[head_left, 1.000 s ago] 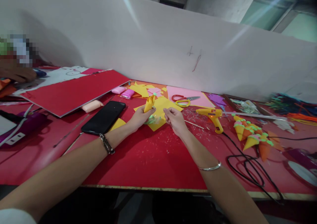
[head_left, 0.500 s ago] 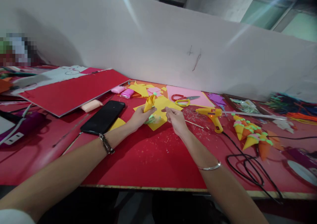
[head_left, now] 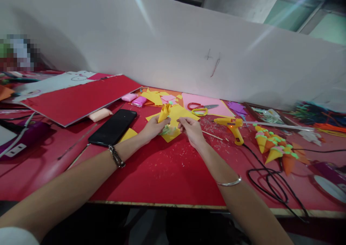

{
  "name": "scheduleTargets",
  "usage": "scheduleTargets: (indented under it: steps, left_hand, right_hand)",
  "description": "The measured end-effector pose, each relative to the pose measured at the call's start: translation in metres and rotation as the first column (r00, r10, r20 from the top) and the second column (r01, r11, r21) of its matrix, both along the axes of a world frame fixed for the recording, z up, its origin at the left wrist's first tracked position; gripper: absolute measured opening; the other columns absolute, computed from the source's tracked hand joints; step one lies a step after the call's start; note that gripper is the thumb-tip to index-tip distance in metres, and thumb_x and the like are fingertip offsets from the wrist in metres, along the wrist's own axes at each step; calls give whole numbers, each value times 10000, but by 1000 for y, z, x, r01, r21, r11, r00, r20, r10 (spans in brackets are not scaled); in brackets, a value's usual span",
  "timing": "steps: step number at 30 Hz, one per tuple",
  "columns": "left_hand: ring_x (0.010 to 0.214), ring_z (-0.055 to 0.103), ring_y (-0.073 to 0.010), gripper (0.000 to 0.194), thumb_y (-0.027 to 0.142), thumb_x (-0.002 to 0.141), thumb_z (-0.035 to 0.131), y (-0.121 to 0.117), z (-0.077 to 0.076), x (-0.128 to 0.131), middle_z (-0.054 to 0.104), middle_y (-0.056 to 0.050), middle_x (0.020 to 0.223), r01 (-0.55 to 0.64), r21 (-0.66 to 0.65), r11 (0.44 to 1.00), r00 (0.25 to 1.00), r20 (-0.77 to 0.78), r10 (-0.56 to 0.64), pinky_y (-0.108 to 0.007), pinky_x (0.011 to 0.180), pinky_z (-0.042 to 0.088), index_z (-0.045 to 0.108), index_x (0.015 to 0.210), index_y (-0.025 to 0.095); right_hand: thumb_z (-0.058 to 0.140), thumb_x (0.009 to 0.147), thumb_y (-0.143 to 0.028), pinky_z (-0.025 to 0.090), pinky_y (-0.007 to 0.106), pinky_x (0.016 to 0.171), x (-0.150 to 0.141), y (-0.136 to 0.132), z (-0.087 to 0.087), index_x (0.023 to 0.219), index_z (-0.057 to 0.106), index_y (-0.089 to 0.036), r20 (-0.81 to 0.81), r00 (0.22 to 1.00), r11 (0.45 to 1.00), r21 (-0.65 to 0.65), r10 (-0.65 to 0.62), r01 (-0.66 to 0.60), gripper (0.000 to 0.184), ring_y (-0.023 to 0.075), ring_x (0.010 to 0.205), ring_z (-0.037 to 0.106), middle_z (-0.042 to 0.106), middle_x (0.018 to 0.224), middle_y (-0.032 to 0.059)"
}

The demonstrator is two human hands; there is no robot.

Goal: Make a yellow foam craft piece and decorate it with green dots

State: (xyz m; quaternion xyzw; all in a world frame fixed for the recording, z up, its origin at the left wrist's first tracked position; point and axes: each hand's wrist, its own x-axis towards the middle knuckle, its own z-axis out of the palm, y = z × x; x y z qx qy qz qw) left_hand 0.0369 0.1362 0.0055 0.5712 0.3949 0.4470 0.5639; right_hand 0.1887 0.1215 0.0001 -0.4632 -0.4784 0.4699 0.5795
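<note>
My left hand [head_left: 154,128] is closed around a yellow paper cone [head_left: 164,113] with a small light-green ball at its top. Facing it, my right hand [head_left: 191,130] has thumb and fingertips pressed together; whatever they pinch, if anything, is too small to make out. Both hands are over a yellow paper sheet [head_left: 180,112], with a pale green, cloudy-looking item [head_left: 168,130] on it, partly behind the left hand. A thin wooden stick [head_left: 212,135] lies right of my right hand, near a yellow glue gun [head_left: 234,126] on its side.
Red-handled scissors [head_left: 211,106] lie behind the hands. A black phone [head_left: 113,127] and a red board [head_left: 83,100] are on the left. Finished small cones [head_left: 274,147] rest at right beside the gun's looped black cord [head_left: 266,180]. A pale wall [head_left: 173,50] bounds the table's back.
Both hands stay almost in place. The cone in my left hand has shifted very slightly to the right; my right fingers remain pinched.
</note>
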Motion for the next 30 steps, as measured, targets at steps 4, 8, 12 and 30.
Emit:
scheduleTargets:
  steps: [4, 8, 12, 30]
  left_hand:
    - [359, 237, -29, 277, 414, 714, 558, 1, -2, -1, 275, 93, 416, 44, -9, 999, 999, 21, -44, -179, 383, 174, 511, 673, 144]
    - [362, 239, -30, 309, 422, 746, 530, 1, -3, -2, 277, 83, 415, 75, 13, 997, 996, 54, -76, -187, 389, 175, 484, 621, 143]
    - [382, 267, -28, 333, 410, 740, 546, 2, -4, -2, 330, 67, 464, 86, 16, 996, 991, 99, -87, -185, 396, 195, 411, 578, 152]
    - [387, 278, -15, 247, 342, 680, 620, 6, -8, -1, 431, 46, 503, 97, -43, 994, 985, 146, -90, -179, 390, 183, 516, 614, 128]
  right_hand:
    - [595, 630, -231, 443, 202, 554, 1, 3, -2, 771, 664, -144, 79, 994, 997, 25, -72, 71, 180, 59, 519, 526, 618, 637, -11]
    - [551, 650, -215, 478, 244, 630, 1, 4, -4, 834, 662, -148, 114, 990, 997, 38, -77, 73, 225, 84, 577, 575, 647, 704, 11]
    - [525, 677, -222, 480, 237, 596, 1, 2, -3, 834, 660, -153, 213, 975, 995, 93, -56, 36, 218, 85, 555, 572, 633, 681, 8]
    - [577, 671, -264, 494, 226, 551, -1, 0, 1, 736, 615, -150, 169, 984, 989, 142, -55, 31, 137, 100, 531, 591, 626, 605, 1]
